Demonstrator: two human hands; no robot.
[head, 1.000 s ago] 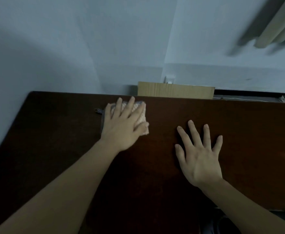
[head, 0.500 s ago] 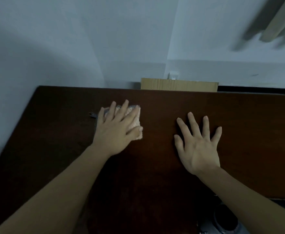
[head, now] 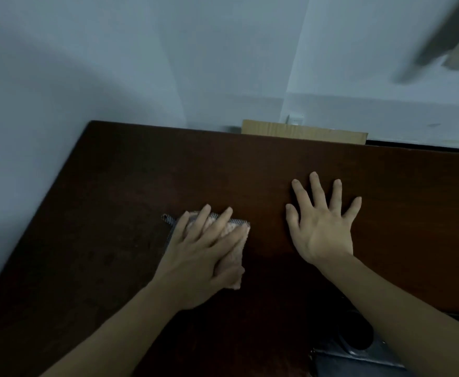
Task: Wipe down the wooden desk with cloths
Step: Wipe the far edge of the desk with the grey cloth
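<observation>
The dark brown wooden desk (head: pixel 119 240) fills the lower part of the view. My left hand (head: pixel 201 254) lies flat with straight fingers on a folded pink cloth (head: pixel 235 240) with a grey edge, pressing it onto the desk left of centre. My right hand (head: pixel 323 227) rests flat on the bare wood to the right, fingers spread, holding nothing. The hand covers most of the cloth.
A pale wall runs along the desk's left and far sides. A cardboard piece (head: pixel 304 133) stands behind the far edge. A dark round object (head: pixel 359 338) on a grey surface sits below the desk's near edge at the lower right.
My left hand has slid the cloth toward me, away from the far edge. My right hand has stayed planted flat on the desk.
</observation>
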